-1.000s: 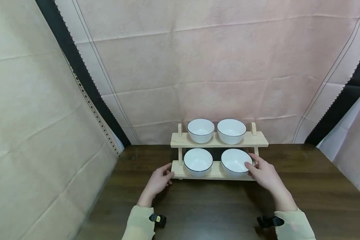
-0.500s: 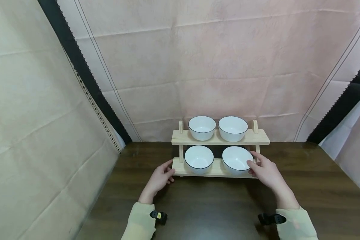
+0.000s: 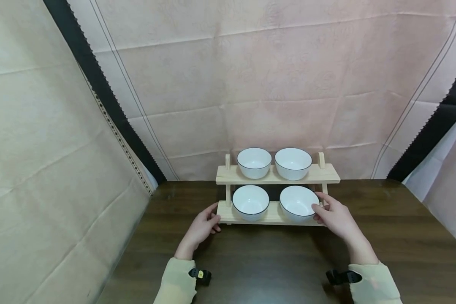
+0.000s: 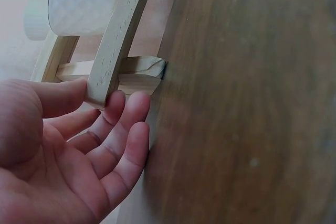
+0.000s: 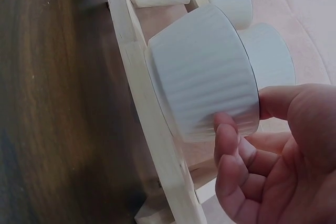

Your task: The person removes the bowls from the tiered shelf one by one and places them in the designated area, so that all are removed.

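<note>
My hands were well apart. The left hand (image 3: 200, 230) pinched one end of the lower shelf (image 3: 275, 215) of the wooden rack (image 3: 247, 180), at its two o'clock. The right hand (image 3: 338, 218) gripped the white bowl (image 3: 296, 203) at its ten o'clock, thumb at the rim; the bowl sat on that shelf.

Two bowls (image 3: 254, 163) on upper shelf (image 3: 325, 174), two on lower shelf (image 3: 275, 214), table (image 3: 258, 261) beneath, cloth (image 3: 281, 84) seemingly close behind
</note>
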`<state>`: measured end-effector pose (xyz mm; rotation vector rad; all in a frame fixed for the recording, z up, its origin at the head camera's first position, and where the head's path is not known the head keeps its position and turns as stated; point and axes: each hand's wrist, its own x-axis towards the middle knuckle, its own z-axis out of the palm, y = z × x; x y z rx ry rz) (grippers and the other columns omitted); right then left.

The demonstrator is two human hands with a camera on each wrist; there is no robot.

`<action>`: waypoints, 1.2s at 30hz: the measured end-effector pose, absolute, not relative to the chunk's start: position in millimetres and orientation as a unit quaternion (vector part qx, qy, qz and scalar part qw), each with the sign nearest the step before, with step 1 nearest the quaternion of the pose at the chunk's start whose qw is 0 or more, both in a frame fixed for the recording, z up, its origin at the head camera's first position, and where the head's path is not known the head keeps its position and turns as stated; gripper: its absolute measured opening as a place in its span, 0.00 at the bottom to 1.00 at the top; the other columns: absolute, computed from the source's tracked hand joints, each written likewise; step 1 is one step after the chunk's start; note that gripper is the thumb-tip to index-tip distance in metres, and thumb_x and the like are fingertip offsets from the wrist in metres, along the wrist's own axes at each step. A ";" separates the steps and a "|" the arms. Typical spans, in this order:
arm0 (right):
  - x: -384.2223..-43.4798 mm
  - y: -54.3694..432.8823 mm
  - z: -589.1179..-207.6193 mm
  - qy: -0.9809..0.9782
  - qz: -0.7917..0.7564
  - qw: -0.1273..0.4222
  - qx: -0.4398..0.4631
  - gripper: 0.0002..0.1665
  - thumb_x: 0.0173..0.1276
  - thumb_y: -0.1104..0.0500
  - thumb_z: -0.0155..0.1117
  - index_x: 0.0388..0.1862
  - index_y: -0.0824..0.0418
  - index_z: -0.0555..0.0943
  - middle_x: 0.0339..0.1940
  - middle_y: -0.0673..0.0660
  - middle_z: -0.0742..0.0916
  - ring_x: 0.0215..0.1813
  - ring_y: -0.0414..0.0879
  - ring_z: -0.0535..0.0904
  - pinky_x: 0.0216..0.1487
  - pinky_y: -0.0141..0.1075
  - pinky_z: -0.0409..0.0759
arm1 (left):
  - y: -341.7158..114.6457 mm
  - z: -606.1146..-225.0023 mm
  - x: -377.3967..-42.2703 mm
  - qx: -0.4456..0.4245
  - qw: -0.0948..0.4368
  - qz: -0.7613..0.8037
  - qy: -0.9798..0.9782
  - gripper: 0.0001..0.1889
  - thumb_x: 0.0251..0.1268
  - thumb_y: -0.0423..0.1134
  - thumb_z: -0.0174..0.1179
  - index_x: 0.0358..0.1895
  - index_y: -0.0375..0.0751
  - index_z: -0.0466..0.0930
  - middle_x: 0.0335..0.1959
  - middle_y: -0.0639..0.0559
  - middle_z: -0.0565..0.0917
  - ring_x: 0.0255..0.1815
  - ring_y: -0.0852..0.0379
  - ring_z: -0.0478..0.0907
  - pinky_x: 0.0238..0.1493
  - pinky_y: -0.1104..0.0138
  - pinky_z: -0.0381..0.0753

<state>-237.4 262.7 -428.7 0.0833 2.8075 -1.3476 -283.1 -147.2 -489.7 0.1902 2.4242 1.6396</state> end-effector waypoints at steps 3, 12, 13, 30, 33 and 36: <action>-237.5 262.0 -429.3 0.900 -0.435 0.012 0.027 0.37 0.70 0.44 0.52 0.73 0.57 0.57 0.31 0.57 0.85 0.31 0.46 0.80 0.34 0.35 0.79 | -147.1 -483.4 -279.7 0.064 0.114 0.562 0.817 0.28 0.71 0.43 0.50 0.72 0.51 0.56 0.42 0.38 0.78 0.36 0.43 0.81 0.39 0.56 0.79; -236.7 260.5 -425.8 0.898 -0.440 0.005 0.030 0.36 0.70 0.47 0.51 0.72 0.58 0.57 0.30 0.57 0.85 0.31 0.47 0.80 0.34 0.35 0.79 | -146.8 -483.5 -282.4 0.066 0.129 0.572 0.808 0.28 0.72 0.41 0.48 0.73 0.50 0.53 0.44 0.38 0.77 0.39 0.39 0.80 0.41 0.53 0.78; -236.7 260.5 -425.5 0.898 -0.440 0.004 0.030 0.35 0.70 0.47 0.51 0.72 0.58 0.57 0.30 0.57 0.85 0.31 0.47 0.80 0.34 0.35 0.79 | -146.8 -485.2 -283.3 0.066 0.126 0.570 0.809 0.28 0.72 0.42 0.48 0.73 0.52 0.54 0.43 0.39 0.78 0.39 0.40 0.80 0.41 0.54 0.78; -236.5 262.1 -428.3 0.896 -0.444 0.008 0.016 0.30 0.70 0.55 0.50 0.70 0.58 0.62 0.30 0.59 0.84 0.30 0.47 0.80 0.33 0.36 0.80 | -146.0 -490.5 -285.5 0.068 0.115 0.563 0.815 0.28 0.71 0.43 0.48 0.72 0.55 0.54 0.43 0.42 0.78 0.37 0.46 0.81 0.37 0.60 0.78; -234.9 261.2 -427.0 0.892 -0.451 0.018 0.004 0.29 0.70 0.56 0.51 0.69 0.58 0.63 0.30 0.59 0.84 0.30 0.48 0.79 0.34 0.38 0.80 | -145.4 -490.1 -285.0 0.065 0.111 0.565 0.815 0.27 0.71 0.42 0.48 0.72 0.54 0.55 0.44 0.42 0.77 0.37 0.47 0.81 0.36 0.61 0.78; -232.7 259.8 -424.5 0.891 -0.452 0.029 -0.012 0.29 0.70 0.56 0.53 0.68 0.58 0.64 0.29 0.59 0.83 0.30 0.48 0.79 0.34 0.39 0.80 | -144.6 -491.0 -285.1 0.061 0.106 0.570 0.813 0.27 0.71 0.42 0.48 0.72 0.53 0.56 0.46 0.43 0.76 0.38 0.48 0.80 0.36 0.61 0.78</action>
